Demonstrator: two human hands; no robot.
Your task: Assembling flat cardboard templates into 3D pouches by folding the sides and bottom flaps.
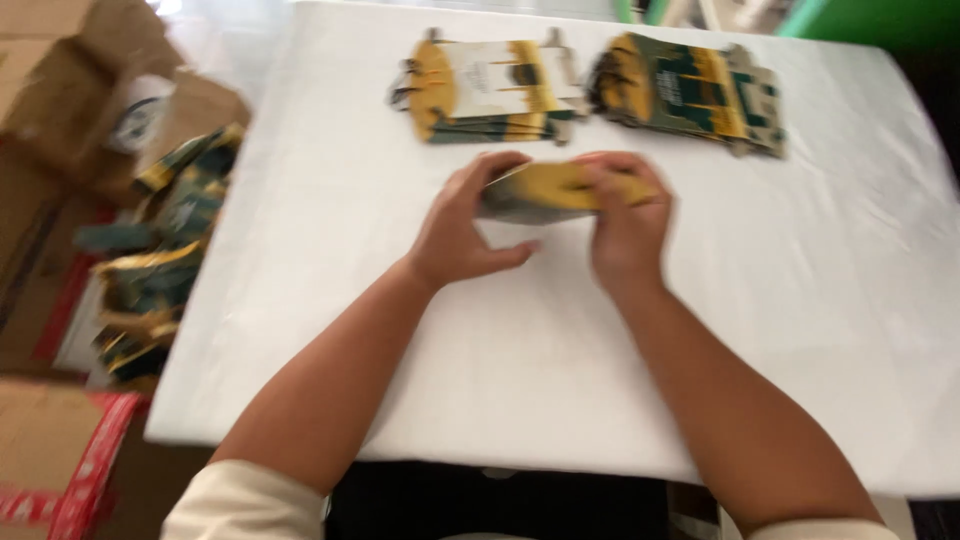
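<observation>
Head view: yellow-green carton (545, 190) gripped between both hands' fingers (610, 180).

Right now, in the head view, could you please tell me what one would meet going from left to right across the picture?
Brown cardboard boxes → heap of green-and-yellow folded cartons off the table's edge → left hand → yellow-and-green carton held between both hands → right hand → dark green stack of flat cartons at the far side of the white table.

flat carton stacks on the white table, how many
2: the left stack and the right stack, side by side beyond both hands; sheet counts are too blurred to tell.
</observation>
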